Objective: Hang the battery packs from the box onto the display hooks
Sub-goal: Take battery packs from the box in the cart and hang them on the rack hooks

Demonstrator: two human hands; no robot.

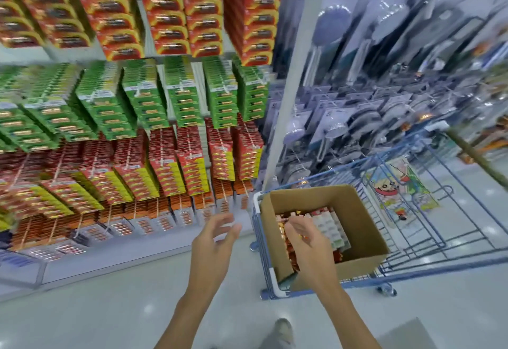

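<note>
- Inside the box (360,219), which sits in the blue cart (265,269), the battery packs (328,223) stand on edge in rows. My right hand (305,238) is over their left end, fingers curled down among them.
- Blur hides whether those fingers already pinch a pack; I cannot tell.
- Left of the box, my left hand (213,241) hangs in the air, fingers spread wide, holding nothing.
- I'd take a few packs by their top edges, holes lined up, and lift straight up, clear of the box wall.
- The display (189,161), left of and above the box, looks crowded, so I'd pick a hook with room first.
</note>
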